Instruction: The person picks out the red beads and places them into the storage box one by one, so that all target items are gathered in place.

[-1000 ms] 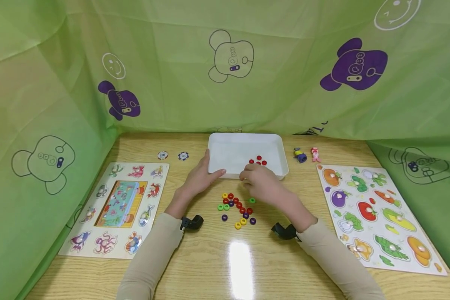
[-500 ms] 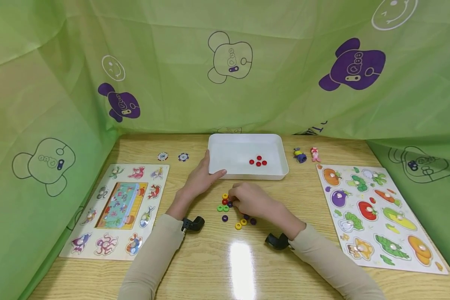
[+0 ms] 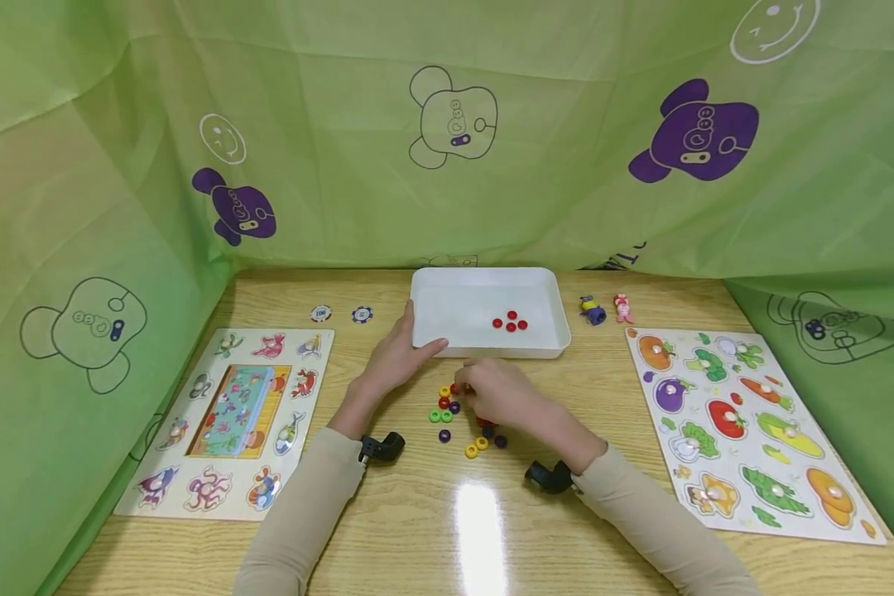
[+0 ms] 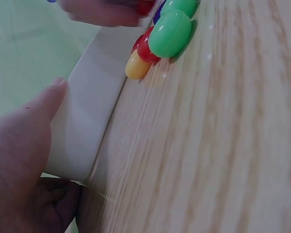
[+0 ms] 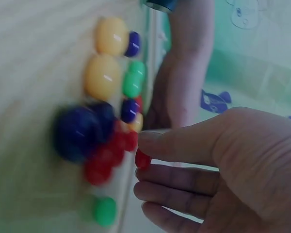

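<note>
A white tray (image 3: 507,352) stands at the back of the table, with several red beads (image 3: 511,315) in its right half. My left hand (image 3: 395,358) rests at its front left corner, thumb along the front rim and fingers straight beside the left wall. My right hand (image 3: 497,391) is low over the loose beads in front of the tray. Between its thumb and index finger it pinches a red bead (image 5: 143,159). Around it lie yellow beads (image 3: 472,451), green beads (image 3: 446,416), purple beads (image 3: 444,435) and more red ones, partly hidden under the hand.
A sea-animal puzzle board (image 3: 223,488) lies on the left, a vegetable puzzle board (image 3: 715,393) on the right. Two chips, one red-edged chip (image 3: 321,314) and one blue-edged chip (image 3: 362,314), lie left of the tray. A blue-yellow figurine (image 3: 592,310) and a pink figurine (image 3: 622,309) stand right of it.
My right hand has come back from the tray's front edge to the loose beads and now pinches a red one. My left hand stays at the tray corner.
</note>
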A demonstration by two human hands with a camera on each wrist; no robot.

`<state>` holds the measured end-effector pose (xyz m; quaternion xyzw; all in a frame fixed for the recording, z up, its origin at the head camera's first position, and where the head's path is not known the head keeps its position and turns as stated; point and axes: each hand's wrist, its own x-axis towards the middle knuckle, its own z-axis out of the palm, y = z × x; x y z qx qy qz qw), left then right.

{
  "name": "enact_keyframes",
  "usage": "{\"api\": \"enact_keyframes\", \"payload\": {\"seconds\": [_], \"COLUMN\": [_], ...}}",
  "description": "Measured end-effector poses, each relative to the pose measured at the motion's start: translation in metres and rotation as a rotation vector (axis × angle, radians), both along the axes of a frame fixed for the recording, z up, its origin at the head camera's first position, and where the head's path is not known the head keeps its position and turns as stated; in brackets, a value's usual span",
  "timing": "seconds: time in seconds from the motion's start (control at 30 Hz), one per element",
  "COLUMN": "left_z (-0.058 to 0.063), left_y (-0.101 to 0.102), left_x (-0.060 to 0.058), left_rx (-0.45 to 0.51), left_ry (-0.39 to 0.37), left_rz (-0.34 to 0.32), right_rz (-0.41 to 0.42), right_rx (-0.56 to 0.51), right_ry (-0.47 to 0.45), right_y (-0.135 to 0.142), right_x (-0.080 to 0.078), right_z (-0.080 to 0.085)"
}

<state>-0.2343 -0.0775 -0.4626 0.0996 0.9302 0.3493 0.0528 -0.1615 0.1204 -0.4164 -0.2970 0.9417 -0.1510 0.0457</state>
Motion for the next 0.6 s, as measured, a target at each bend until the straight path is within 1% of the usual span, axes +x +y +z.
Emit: {"api": "enact_keyframes", "payload": {"seconds": [0.13, 0.23, 0.33, 0.4, 0.47, 0.6], "left_z": [0.0, 0.001, 0.0, 0.0, -0.001, -0.001], "left_y": [0.001, 0.001, 0.001, 0.001, 0.001, 0.001], "left_x": [0.001, 0.001, 0.001, 0.0, -0.001, -0.001], "left_rx": [0.001, 0.006, 0.007, 0.007, 0.007, 0.005], "left_ry": [0.004, -0.001, -0.001, 0.002, 0.007, 0.016], "left_rz": [0.004, 0.005, 0.002, 0.004, 0.004, 0.001], "right_rz": [-0.048, -0.103, -0.169, -0.212, -0.25, -0.3], "right_rx": [-0.046, -0.105, -0.153, -0.168, -0.17, -0.152], "right_ry": [0.003, 0.042, 0.089, 0.101, 0.094, 0.042], "right_y": [0.009, 0.019, 0.031, 0.04, 0.048, 0.062], "right_x": [-0.006, -0.013, -0.024, -0.033, -0.042, -0.056], "right_z": [0.014, 0.024, 0.03, 0.031, 0.029, 0.019]}}
